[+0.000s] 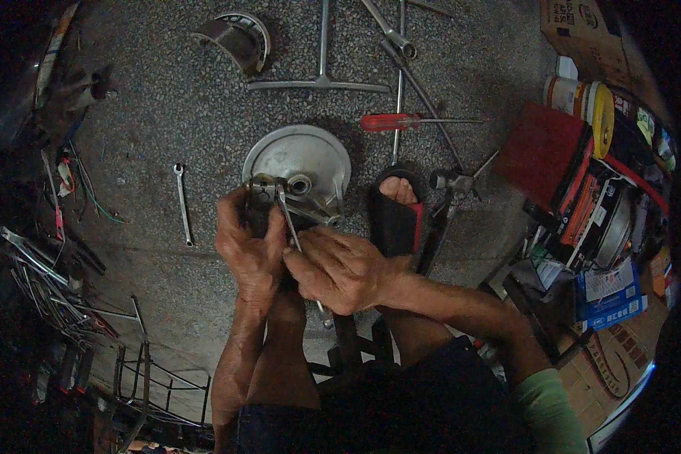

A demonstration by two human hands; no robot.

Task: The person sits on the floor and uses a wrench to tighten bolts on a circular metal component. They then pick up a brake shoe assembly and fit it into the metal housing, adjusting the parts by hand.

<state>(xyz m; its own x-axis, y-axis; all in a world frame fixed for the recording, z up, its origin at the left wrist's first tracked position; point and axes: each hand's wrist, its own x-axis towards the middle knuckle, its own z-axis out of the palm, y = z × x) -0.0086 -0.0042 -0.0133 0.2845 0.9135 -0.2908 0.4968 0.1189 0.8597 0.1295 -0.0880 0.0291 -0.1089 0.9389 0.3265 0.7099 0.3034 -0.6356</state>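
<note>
In front of me is a round silver drum brake plate (295, 151) with a hub hole at its middle. My left hand (248, 246) is closed around its near left edge, by a dark metal part with holes (263, 191). My right hand (339, 268) grips a slim wrench (292, 227), its upper end against the hardware beside the hub and its lower end sticking out below my fingers. A lever arm (310, 215) lies along the plate's near side, partly behind my right hand. My fingers hide exactly where the wrench seats.
Beyond the plate lie a curved brake shoe (238, 41), a T-handle wrench (318, 85) and a red-handled screwdriver (390, 122). A combination wrench (182, 206) is to the left. My sandalled foot (397, 212) is at right. Boxes and a red case (541, 155) crowd the right; tools (45, 265) the left.
</note>
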